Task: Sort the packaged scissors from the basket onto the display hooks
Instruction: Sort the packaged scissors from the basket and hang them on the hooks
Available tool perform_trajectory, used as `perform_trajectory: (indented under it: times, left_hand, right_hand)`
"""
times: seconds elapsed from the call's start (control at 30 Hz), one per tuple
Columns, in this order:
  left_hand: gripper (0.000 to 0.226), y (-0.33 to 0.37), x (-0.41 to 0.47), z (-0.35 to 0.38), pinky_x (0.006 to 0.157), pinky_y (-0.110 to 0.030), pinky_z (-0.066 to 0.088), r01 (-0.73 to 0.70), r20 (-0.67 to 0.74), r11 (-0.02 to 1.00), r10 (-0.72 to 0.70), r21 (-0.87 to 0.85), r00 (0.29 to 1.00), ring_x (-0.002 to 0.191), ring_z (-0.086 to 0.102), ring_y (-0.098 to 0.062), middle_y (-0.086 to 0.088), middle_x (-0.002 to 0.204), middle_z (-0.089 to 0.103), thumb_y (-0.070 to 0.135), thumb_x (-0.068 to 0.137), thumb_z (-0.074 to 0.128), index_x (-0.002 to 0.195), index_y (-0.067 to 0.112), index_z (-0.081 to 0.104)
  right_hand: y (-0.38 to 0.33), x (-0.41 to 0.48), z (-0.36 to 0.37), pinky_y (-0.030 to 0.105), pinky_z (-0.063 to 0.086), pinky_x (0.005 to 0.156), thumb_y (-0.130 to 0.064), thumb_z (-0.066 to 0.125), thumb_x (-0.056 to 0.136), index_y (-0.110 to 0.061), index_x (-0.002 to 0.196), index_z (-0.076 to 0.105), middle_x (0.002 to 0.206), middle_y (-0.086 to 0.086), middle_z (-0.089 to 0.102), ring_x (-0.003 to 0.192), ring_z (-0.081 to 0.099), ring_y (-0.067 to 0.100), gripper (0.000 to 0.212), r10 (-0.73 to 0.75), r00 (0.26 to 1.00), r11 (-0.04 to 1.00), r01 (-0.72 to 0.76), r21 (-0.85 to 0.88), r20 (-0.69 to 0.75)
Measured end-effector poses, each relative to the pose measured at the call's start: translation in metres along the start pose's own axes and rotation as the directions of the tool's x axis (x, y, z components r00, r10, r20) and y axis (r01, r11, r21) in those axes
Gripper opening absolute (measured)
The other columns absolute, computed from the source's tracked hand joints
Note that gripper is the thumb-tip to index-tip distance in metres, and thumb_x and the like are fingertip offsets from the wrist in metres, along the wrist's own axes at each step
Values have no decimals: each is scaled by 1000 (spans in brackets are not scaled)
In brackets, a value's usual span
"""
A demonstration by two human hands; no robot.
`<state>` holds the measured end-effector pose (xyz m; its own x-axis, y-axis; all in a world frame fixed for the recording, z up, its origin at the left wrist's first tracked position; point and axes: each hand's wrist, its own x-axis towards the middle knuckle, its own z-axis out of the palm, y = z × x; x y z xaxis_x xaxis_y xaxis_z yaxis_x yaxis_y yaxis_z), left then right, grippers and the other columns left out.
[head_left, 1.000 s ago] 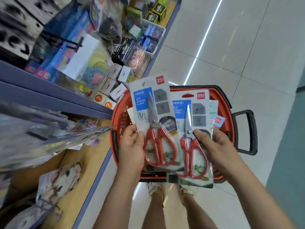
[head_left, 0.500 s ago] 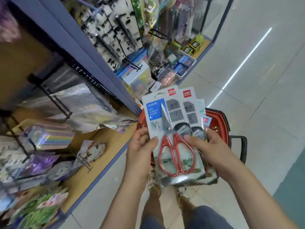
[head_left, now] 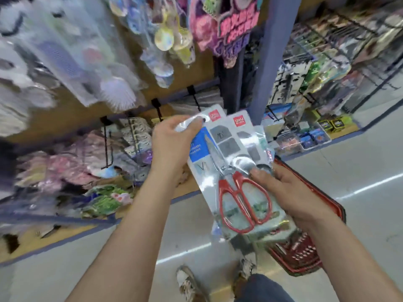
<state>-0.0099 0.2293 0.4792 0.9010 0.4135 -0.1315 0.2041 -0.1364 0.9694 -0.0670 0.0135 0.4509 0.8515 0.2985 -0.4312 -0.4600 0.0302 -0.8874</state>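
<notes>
Two packs of red-handled scissors are stacked in front of me. The front scissors pack point(head_left: 231, 171) lies over the second pack point(head_left: 246, 125), which peeks out behind it at the upper right. My left hand point(head_left: 172, 142) pinches the front pack's top edge near its hang hole. My right hand point(head_left: 290, 192) holds the stack from the right, thumb on the front near the scissor pivot. The red basket point(head_left: 305, 256) stands on the floor below my right hand, largely hidden. Black display hooks point(head_left: 158, 109) jut from the brown panel just above my left hand.
Hanging packets of toys and stickers point(head_left: 91, 62) crowd the panel at left, blurred. A blue shelf post point(head_left: 270, 57) rises behind the packs, with more stocked shelves point(head_left: 316, 118) to its right. Grey tiled floor point(head_left: 359, 171) lies at right; my shoes point(head_left: 189, 282) show below.
My view swung up from the basket toward the shelf. The two packs, first side by side, came together into a stack and rose. My left hand slid from the lower edge to the top.
</notes>
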Motion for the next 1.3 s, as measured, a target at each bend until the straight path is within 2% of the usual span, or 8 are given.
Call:
perform_trajectory:
  times: [0.2,0.37,0.47,0.63,0.87,1.07,1.2,1.3]
  left_hand:
    - [20,25,-1,-112,60,-27,51,-196,-323,980,178,-22,929,64,58,-5,5,73,65,25,85,76,71,26,61]
    - [16,40,3,-210,69,-32,54,-276,-520,956,186,-102,834,69,59,-7,12,74,63,26,85,74,75,28,62]
    - [2,56,3,-258,67,-19,53,-283,-462,940,168,-191,871,77,65,-2,12,87,67,24,91,70,90,23,68]
    - [9,93,16,-316,75,-33,56,-244,-315,886,119,-395,941,81,67,-17,-4,94,71,20,92,68,98,13,67]
    - [10,173,31,-324,54,-27,54,-319,-152,791,282,-522,947,62,66,-14,-2,79,71,10,97,58,89,14,59]
    - [11,236,58,-299,68,-37,58,-364,-172,702,330,-612,928,64,66,-18,-4,74,69,10,94,64,84,11,59]
    - [6,279,77,-266,67,-37,59,-331,-85,659,377,-676,923,62,68,-18,-6,75,71,10,92,65,89,7,61]
    - [9,311,89,-233,66,-36,58,-302,1,670,411,-678,911,66,67,-20,-9,83,70,13,91,67,95,6,63]
  right_hand:
    - [-21,-9,97,22,55,58,-42,76,75,-11,104,67,85,2,77,71,72,10,44,-47,986,999,47,6,157]
    - [-23,-23,177,23,56,59,-12,73,66,-11,96,67,81,5,77,70,74,16,31,-142,964,990,138,30,223]
    - [-30,-25,217,27,59,71,-15,79,68,-14,104,70,99,11,77,88,75,25,36,-214,942,974,226,-14,258]
    - [-57,-34,266,47,54,96,-65,90,45,-37,110,69,112,-1,76,106,71,21,74,-331,927,920,358,-156,178]
    - [-115,-36,292,10,53,65,-27,75,62,-26,108,65,91,-19,76,83,72,-1,48,-476,870,864,490,-117,126]
    - [-163,-11,276,19,57,76,-34,76,64,-32,110,65,96,-20,75,90,70,-1,48,-555,828,816,560,-144,77]
    - [-193,15,251,13,54,64,-22,77,71,-27,108,66,94,-10,78,83,73,2,39,-590,806,799,590,-116,41]
    - [-212,38,231,18,53,74,-37,79,58,-28,110,68,98,-11,77,95,71,7,53,-607,795,788,602,-131,7]
